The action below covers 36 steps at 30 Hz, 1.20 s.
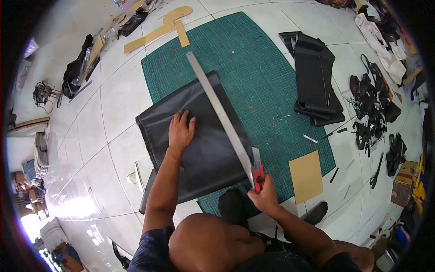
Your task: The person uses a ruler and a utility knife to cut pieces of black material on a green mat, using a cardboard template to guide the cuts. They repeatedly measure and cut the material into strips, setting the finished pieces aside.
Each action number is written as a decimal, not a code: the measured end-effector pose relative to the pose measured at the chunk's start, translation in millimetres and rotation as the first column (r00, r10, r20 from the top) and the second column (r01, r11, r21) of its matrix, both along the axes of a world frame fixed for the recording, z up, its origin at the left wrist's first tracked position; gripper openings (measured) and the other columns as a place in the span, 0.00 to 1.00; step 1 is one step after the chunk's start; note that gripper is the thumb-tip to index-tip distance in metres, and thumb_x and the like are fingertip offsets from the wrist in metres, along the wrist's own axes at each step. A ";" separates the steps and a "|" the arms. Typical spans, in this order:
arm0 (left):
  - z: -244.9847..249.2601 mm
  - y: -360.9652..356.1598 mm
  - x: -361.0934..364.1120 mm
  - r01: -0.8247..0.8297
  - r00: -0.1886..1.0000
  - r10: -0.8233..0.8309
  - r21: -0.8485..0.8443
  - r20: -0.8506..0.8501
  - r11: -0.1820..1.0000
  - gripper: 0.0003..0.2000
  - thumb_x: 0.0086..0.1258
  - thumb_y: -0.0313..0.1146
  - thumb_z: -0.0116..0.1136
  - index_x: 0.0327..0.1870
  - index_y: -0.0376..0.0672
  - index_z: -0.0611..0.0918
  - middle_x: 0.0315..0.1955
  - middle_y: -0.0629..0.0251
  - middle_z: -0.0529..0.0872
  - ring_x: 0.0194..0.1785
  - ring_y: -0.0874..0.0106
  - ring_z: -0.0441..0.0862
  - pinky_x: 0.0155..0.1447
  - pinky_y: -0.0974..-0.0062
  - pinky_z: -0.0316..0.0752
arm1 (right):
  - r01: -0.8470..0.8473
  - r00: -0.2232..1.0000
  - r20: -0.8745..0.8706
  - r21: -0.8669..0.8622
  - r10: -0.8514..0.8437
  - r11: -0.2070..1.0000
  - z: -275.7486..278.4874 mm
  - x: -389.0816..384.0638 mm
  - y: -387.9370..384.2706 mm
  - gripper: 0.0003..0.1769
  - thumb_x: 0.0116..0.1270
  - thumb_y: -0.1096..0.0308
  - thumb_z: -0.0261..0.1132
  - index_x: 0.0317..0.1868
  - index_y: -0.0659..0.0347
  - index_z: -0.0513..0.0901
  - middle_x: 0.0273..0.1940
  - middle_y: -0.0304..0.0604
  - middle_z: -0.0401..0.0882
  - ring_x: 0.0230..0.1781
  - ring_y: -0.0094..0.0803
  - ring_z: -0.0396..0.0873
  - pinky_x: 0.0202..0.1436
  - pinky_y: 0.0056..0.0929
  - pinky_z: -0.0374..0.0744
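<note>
My left hand lies flat on a black sheet of material, fingers stretched out, left of the ruler. In my right hand is a red box cutter, its wide blade pointing away from me. A long metal ruler runs slantwise over the sheet near its right edge, and its near end reaches right up to the cutter. Beneath the sheet is a green cutting mat, with the sheet's left part extending past it onto the floor tiles.
Folded black material rests at the mat's right, with a pile of black scraps beyond. A tan card overlaps the mat's near right corner. Scissors lie on the tiles. Tan templates sit at the far edge; a metal clip is at left.
</note>
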State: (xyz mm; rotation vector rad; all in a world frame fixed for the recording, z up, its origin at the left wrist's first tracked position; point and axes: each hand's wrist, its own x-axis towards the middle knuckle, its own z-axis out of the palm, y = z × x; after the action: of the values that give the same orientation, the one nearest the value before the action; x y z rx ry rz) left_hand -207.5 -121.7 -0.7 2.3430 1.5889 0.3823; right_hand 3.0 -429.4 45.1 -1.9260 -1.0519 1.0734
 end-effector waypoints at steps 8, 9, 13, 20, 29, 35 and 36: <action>22.9 16.7 -27.9 0.195 0.981 -0.182 -0.246 0.071 0.949 0.17 0.72 0.37 0.52 0.56 0.36 0.75 0.68 0.43 0.71 0.71 0.47 0.69 0.74 0.59 0.64 | 0.078 0.983 -0.175 0.090 -0.061 0.993 -15.9 -76.3 -4.1 0.24 0.57 0.69 0.68 0.51 0.65 0.69 0.42 0.52 0.70 0.42 0.44 0.74 0.48 0.42 0.73; 25.2 21.9 -30.4 0.213 0.977 -0.199 -0.300 0.077 0.930 0.16 0.72 0.37 0.52 0.54 0.36 0.75 0.68 0.42 0.71 0.71 0.47 0.69 0.74 0.58 0.64 | 0.061 0.985 -0.165 0.082 -0.047 0.995 -19.2 -79.2 -3.7 0.24 0.57 0.70 0.68 0.52 0.65 0.69 0.43 0.53 0.69 0.43 0.45 0.74 0.49 0.42 0.73; 36.2 34.6 -30.2 0.243 0.970 -0.216 -0.456 0.111 0.856 0.13 0.71 0.35 0.53 0.49 0.36 0.75 0.68 0.40 0.71 0.70 0.45 0.69 0.73 0.57 0.64 | -0.028 0.990 -0.137 0.120 0.045 0.992 -22.3 -84.9 -1.5 0.23 0.59 0.71 0.69 0.52 0.65 0.70 0.45 0.53 0.70 0.45 0.47 0.73 0.51 0.43 0.73; 16.3 20.7 -36.5 0.307 0.951 -0.288 -0.241 0.113 0.921 0.10 0.68 0.31 0.58 0.44 0.37 0.73 0.69 0.37 0.68 0.72 0.42 0.66 0.75 0.55 0.62 | -0.140 0.980 -0.128 0.093 0.151 0.986 -21.6 -57.8 15.7 0.23 0.63 0.61 0.74 0.50 0.61 0.74 0.41 0.49 0.75 0.38 0.43 0.78 0.44 0.41 0.76; 44.9 9.6 -11.4 0.127 0.988 -0.147 -0.320 -0.040 0.939 0.24 0.70 0.41 0.58 0.61 0.33 0.72 0.67 0.46 0.73 0.72 0.47 0.68 0.74 0.57 0.64 | 0.014 0.976 0.214 0.156 -0.047 0.988 -21.0 51.0 92.1 0.24 0.70 0.52 0.66 0.54 0.61 0.71 0.37 0.52 0.80 0.34 0.56 0.81 0.38 0.51 0.79; 35.6 28.3 -18.2 0.121 0.985 -0.147 -0.244 -0.093 0.962 0.36 0.64 0.49 0.65 0.70 0.41 0.69 0.63 0.49 0.77 0.68 0.50 0.73 0.69 0.55 0.71 | -0.021 0.764 0.646 0.009 0.010 1.000 -29.1 131.7 102.8 0.22 0.71 0.53 0.66 0.51 0.64 0.77 0.46 0.56 0.79 0.45 0.53 0.81 0.47 0.46 0.78; 37.7 31.5 -17.1 0.142 0.982 -0.164 -0.208 -0.091 0.968 0.38 0.63 0.50 0.67 0.71 0.43 0.68 0.63 0.50 0.78 0.68 0.50 0.73 0.69 0.55 0.71 | -0.043 0.707 0.707 0.001 0.030 0.999 -29.5 139.8 98.9 0.22 0.72 0.53 0.66 0.50 0.65 0.78 0.46 0.57 0.78 0.46 0.53 0.80 0.48 0.46 0.78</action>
State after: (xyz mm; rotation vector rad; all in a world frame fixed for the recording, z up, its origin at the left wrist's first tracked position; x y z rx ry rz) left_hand -224.5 -90.2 37.0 2.3423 1.4058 0.0583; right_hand 142.7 -330.5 15.6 -2.3746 -1.4941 0.2890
